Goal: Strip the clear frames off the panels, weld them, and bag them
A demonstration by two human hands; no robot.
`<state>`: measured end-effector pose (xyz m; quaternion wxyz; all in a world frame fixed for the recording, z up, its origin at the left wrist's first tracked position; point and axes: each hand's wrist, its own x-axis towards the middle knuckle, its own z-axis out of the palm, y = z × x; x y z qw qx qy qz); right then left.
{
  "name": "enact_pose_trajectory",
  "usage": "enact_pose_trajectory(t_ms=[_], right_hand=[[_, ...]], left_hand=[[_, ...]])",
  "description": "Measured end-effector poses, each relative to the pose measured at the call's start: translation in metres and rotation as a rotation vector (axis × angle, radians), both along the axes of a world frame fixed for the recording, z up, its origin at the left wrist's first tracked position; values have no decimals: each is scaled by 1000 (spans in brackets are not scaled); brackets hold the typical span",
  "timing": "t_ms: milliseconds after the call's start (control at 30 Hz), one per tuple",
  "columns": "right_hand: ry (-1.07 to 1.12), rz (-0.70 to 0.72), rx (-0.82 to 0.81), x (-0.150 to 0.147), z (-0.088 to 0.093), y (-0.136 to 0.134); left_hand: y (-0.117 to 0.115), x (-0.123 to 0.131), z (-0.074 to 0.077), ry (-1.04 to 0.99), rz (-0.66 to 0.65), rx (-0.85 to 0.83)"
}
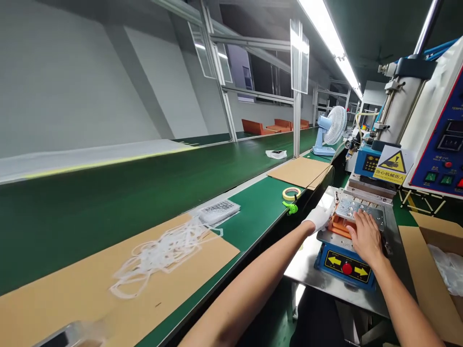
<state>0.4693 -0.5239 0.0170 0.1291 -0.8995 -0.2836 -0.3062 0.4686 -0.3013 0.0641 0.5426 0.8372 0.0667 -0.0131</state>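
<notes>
The fingers of the right hand are spread flat on a perforated metal plate, near its lower edge. The fingers of the left hand, in a white glove, are held together at the plate's left edge, beside an orange fixture; whether anything is pinched there cannot be told. One plate and one fixture are seen, both set between the two hands on a blue press base, which carries two yellow arrows and one red button nearer than the fingers. Under the base, a steel surface ends at a long edge left of the gloved fingers. Beyond that edge, a green conveyor belt carries two cardboard sheets: one ahead of the left hand, another farther left, under a tangle of white plastic loops. One roll of tape lies on the belt near the gloved fingers. To the right of the right hand, one cardboard box stands open.
</notes>
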Motion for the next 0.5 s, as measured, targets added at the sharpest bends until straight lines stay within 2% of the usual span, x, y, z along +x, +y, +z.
enact_pose_trajectory(t_ms=[100,300,400,500], right_hand=[[-45,-51,-36,8,-13,4],[-142,-54,-22,4,-15,5],[-167,-48,-29,3,-13,6],[-176,-52,-37,2,-11,8]], left_hand=[[-4,26,-11,3,-20,3],[26,34,-32,-83,23,95],[37,43,-37,-58,4,117],[32,64,-35,-21,-50,47]])
